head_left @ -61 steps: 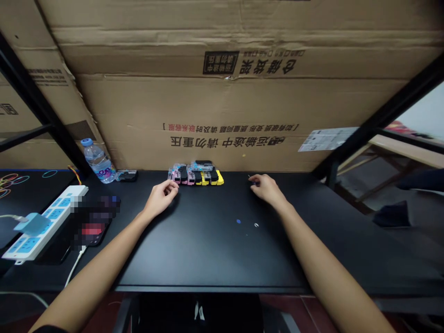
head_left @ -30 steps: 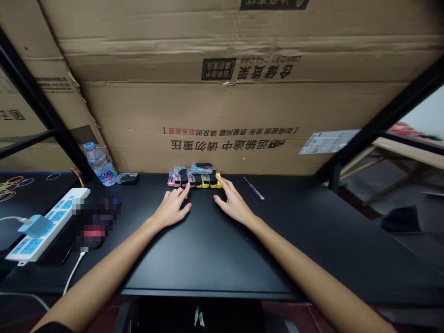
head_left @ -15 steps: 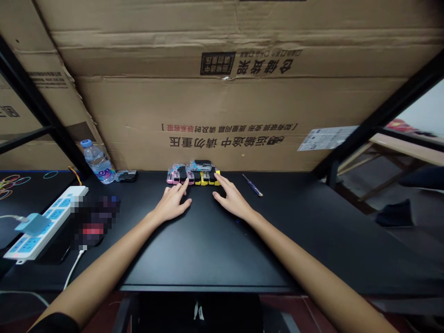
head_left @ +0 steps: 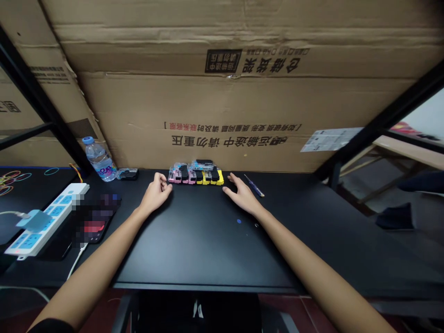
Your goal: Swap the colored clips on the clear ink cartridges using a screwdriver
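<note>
A row of small pink, black and yellow ink cartridges point(head_left: 196, 175) stands at the back of the black desk point(head_left: 208, 245), against a large cardboard box point(head_left: 222, 92). My left hand point(head_left: 156, 193) rests on the desk just left of the row, fingers curled loosely with nothing in them. My right hand point(head_left: 243, 194) lies flat and open just right of the row, its fingers spread. A small screwdriver point(head_left: 254, 185) lies right beside the right hand's fingertips.
A water bottle point(head_left: 99, 159) and a small dark cartridge point(head_left: 127, 174) stand at the back left. A white power strip point(head_left: 41, 219) with a plug and a blurred dark object point(head_left: 93, 224) lie on the left. Black frame posts flank the desk. A small blue dot point(head_left: 238, 221) marks the desktop.
Both hands have drawn apart from the front of the cartridge row: the left moved left and curled, the right moved right towards the screwdriver.
</note>
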{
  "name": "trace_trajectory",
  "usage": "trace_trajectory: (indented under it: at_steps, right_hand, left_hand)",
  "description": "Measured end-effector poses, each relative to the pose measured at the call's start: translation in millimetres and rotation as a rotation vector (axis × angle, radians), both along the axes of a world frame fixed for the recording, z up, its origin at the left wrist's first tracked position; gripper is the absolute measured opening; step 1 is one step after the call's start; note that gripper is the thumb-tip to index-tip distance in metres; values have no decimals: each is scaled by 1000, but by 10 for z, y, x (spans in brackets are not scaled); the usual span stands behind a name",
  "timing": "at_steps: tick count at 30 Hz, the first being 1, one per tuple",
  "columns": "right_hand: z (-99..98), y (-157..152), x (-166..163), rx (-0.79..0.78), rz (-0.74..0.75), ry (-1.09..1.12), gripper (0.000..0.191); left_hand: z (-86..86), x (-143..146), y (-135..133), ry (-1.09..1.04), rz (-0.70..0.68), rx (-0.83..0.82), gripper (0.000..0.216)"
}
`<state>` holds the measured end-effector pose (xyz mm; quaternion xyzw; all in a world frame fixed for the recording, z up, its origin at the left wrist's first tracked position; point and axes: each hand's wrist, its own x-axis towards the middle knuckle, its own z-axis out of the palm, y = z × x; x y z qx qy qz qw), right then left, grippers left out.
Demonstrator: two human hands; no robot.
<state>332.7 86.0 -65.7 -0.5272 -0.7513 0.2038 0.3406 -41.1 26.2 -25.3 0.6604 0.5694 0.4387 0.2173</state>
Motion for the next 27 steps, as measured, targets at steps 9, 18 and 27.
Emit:
trace_trajectory:
  at_steps: [9,18,27]
  right_hand:
    - [-5,0,-6,20,27,-11,72]
    - [60,-36,-31,0,32,-22,72]
    - [178,-120,-54,5,87,5,77]
  left_hand:
    - [-76,-111,65,170,98,11,48]
    - [-122,-103,46,434,23,-60,77]
    - [-75,-96,29,447,-6,-78,75]
